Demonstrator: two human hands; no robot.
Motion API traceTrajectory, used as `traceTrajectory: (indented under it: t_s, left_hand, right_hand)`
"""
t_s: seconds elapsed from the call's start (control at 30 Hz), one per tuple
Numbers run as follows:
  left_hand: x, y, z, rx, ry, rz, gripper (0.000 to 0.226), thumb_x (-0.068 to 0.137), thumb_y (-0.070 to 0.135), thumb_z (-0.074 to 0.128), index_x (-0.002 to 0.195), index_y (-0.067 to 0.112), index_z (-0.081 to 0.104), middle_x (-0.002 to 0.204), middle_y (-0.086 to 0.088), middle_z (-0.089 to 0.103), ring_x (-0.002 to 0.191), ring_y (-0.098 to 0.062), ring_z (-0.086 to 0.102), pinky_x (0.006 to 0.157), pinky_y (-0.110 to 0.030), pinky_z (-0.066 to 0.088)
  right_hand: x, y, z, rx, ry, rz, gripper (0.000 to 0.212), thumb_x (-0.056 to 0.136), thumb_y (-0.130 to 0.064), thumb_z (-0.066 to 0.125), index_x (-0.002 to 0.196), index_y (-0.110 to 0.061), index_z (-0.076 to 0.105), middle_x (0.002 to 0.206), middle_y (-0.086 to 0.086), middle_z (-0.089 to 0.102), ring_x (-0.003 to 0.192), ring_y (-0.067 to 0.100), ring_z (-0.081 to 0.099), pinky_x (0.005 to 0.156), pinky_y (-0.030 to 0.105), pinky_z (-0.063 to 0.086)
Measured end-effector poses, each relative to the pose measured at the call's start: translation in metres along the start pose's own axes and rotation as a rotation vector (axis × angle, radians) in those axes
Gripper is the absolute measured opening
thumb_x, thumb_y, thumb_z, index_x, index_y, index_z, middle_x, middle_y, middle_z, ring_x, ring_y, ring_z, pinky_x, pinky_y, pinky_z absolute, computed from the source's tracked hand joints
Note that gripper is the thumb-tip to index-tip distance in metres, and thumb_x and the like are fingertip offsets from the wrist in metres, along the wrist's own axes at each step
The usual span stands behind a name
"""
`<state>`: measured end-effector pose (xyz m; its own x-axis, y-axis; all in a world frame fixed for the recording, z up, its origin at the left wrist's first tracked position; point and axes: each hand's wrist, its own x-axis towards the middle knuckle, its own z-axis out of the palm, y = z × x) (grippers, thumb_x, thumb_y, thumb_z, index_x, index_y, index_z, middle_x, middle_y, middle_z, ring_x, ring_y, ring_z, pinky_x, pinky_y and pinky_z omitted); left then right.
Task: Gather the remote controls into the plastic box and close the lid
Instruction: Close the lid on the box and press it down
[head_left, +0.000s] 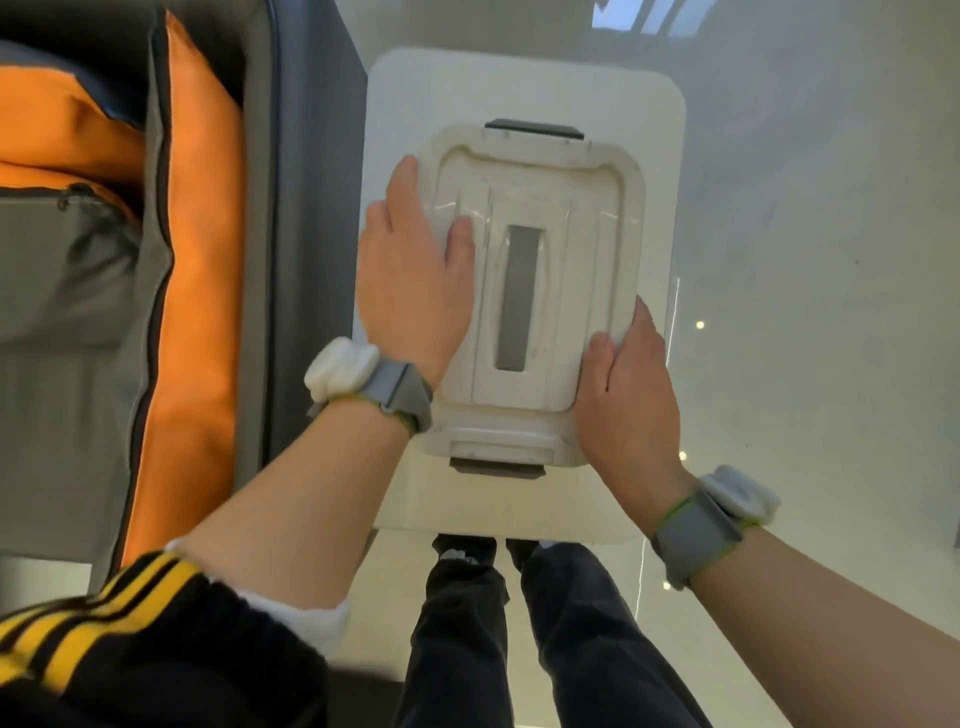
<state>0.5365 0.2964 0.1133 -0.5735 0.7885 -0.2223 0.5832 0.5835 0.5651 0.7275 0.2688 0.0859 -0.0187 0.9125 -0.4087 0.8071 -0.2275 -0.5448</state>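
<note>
A white plastic box stands on a small white table (519, 83), with its lid (566, 208) lying flat on top. The lid has a grey handle (519, 296) down its middle and grey latches at the far end (535, 127) and the near end (496, 467). My left hand (410, 280) lies palm down on the lid's left side, fingers flat. My right hand (631, 395) presses on the lid's near right corner, fingers wrapped over the rim. No remote controls are visible; the lid hides the inside of the box.
A grey sofa with orange and grey cushions (130, 260) fills the left side, its dark arm touching the table's left edge. Pale glossy floor (805, 260) spreads to the right. My legs and shoes (493, 597) stand just below the table's near edge.
</note>
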Motion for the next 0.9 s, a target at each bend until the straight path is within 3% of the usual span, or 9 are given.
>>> traceTrajectory:
  t_s: [0.13, 0.3, 0.43, 0.6, 0.73, 0.8, 0.9]
  left_hand:
    - [0.027, 0.000, 0.001, -0.003, -0.022, 0.017, 0.061, 0.106, 0.041, 0.054, 0.160, 0.021, 0.035, 0.150, -0.009, 0.053, 0.134, -0.028, 0.050, 0.100, -0.031, 0.038]
    - [0.000, -0.004, 0.014, -0.016, 0.074, -0.052, 0.058, 0.107, 0.044, 0.052, 0.158, 0.020, 0.039, 0.141, -0.011, 0.055, 0.126, -0.031, 0.055, 0.099, -0.045, 0.048]
    - [0.030, 0.003, 0.020, 0.085, 0.100, -0.031, 0.057, 0.102, 0.051, 0.055, 0.143, 0.012, 0.049, 0.138, -0.010, 0.059, 0.122, -0.033, 0.057, 0.100, -0.049, 0.048]
    - [0.086, 0.015, 0.012, 0.100, -0.214, 0.152, 0.070, 0.088, 0.072, 0.062, 0.141, 0.026, 0.061, 0.138, 0.006, 0.067, 0.128, -0.017, 0.061, 0.107, -0.036, 0.048]
    - [0.113, 0.022, 0.003, 0.050, -0.456, 0.186, 0.052, 0.084, 0.071, 0.069, 0.116, 0.030, 0.076, 0.110, 0.012, 0.077, 0.102, -0.011, 0.071, 0.097, -0.041, 0.058]
    - [0.115, 0.021, 0.005, 0.028, -0.438, 0.226, 0.046, 0.084, 0.067, 0.072, 0.107, 0.027, 0.076, 0.101, 0.009, 0.076, 0.095, -0.012, 0.071, 0.091, -0.044, 0.060]
    - [0.106, 0.013, 0.010, 0.077, -0.252, 0.404, 0.045, 0.088, 0.061, 0.071, 0.108, 0.022, 0.072, 0.100, 0.008, 0.074, 0.093, -0.014, 0.067, 0.088, -0.040, 0.056]
  right_hand:
    - [0.044, -0.035, -0.012, -0.139, 0.136, -0.201, 0.073, 0.097, -0.022, 0.037, 0.165, -0.010, 0.014, 0.167, 0.020, 0.027, 0.146, 0.037, 0.038, 0.114, 0.050, 0.038]
    - [0.076, -0.068, -0.002, -0.361, 0.102, -0.243, 0.088, 0.095, -0.065, 0.039, 0.167, -0.024, 0.009, 0.175, 0.014, 0.002, 0.157, 0.034, 0.019, 0.122, 0.059, 0.023]
    - [0.079, -0.059, 0.006, -0.418, 0.178, -0.263, 0.095, 0.091, -0.073, 0.039, 0.167, -0.023, 0.012, 0.174, 0.016, 0.006, 0.151, 0.036, 0.029, 0.118, 0.054, 0.032]
    - [0.084, -0.057, 0.011, -0.386, 0.196, -0.250, 0.094, 0.090, -0.072, 0.040, 0.166, -0.022, 0.017, 0.173, 0.017, 0.011, 0.145, 0.037, 0.036, 0.105, 0.050, 0.044]
    - [0.084, -0.060, 0.010, -0.399, 0.203, -0.229, 0.094, 0.089, -0.073, 0.037, 0.167, -0.024, 0.015, 0.174, 0.014, 0.010, 0.145, 0.034, 0.036, 0.106, 0.047, 0.042]
    - [0.085, -0.061, 0.011, -0.403, 0.205, -0.223, 0.094, 0.088, -0.073, 0.037, 0.166, -0.024, 0.017, 0.174, 0.014, 0.012, 0.143, 0.034, 0.038, 0.104, 0.047, 0.044]
    - [0.084, -0.060, 0.015, -0.395, 0.224, -0.229, 0.094, 0.088, -0.072, 0.041, 0.165, -0.022, 0.023, 0.172, 0.016, 0.018, 0.139, 0.036, 0.042, 0.098, 0.049, 0.048]
